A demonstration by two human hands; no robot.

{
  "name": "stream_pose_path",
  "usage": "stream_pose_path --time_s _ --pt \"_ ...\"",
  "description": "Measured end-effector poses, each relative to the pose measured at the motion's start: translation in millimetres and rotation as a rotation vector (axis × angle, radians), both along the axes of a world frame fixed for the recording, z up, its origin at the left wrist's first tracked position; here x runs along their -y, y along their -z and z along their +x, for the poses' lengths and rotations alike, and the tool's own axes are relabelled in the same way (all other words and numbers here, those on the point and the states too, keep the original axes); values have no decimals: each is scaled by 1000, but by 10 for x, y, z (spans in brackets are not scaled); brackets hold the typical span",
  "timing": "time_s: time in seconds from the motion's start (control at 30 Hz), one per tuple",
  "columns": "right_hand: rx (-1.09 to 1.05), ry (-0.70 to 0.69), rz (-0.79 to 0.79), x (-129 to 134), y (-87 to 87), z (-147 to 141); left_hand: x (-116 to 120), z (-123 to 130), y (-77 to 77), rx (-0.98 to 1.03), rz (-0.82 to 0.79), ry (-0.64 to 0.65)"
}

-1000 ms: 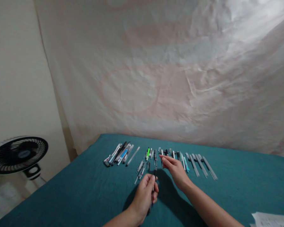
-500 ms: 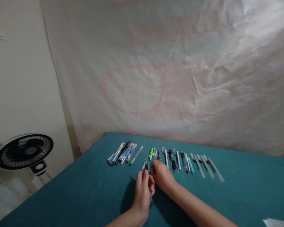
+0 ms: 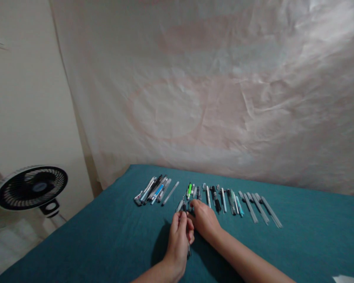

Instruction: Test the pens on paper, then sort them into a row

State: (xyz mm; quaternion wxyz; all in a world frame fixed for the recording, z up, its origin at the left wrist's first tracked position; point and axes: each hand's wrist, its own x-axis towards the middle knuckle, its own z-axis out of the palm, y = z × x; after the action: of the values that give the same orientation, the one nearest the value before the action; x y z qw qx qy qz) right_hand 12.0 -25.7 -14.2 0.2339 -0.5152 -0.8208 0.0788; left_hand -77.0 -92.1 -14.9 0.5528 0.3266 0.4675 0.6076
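My left hand [image 3: 179,234] is closed around a dark pen [image 3: 185,206]. One end of the pen stands up past the thumb, and its clear lower end shows below the fingers. My right hand [image 3: 205,217] is right beside it, fingers curled together near the pen's upper end. Whatever those fingers pinch is hidden from me. Just beyond both hands lie a bright green pen [image 3: 189,190] and a white pen [image 3: 208,196]. A pale, clear pen-like piece [image 3: 179,205] rests by the left fingertips.
A pile of pens [image 3: 156,190] lies at the left of the teal tablecloth [image 3: 106,236]. Black, white and light-blue pens [image 3: 238,206] and clear tubes [image 3: 261,209] form a row to the right. A fan [image 3: 32,188] stands left of the table. White paper [image 3: 346,278] shows bottom right.
Both hands keep nearly the same pose around the pen. The view has shifted very slightly, and the things on the table stay in place.
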Motion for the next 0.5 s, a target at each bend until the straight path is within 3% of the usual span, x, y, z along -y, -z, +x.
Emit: stream_pose_path --time_s 0.3,0.4,0.5 --pt "-19 -37 18 46 4 83 22 6 5 -9 -2 -2" --pt "-160 -48 -25 19 -26 88 11 1 12 1 5 2" --pt "-438 -90 -223 -27 -100 113 -2 -3 12 0 17 29"
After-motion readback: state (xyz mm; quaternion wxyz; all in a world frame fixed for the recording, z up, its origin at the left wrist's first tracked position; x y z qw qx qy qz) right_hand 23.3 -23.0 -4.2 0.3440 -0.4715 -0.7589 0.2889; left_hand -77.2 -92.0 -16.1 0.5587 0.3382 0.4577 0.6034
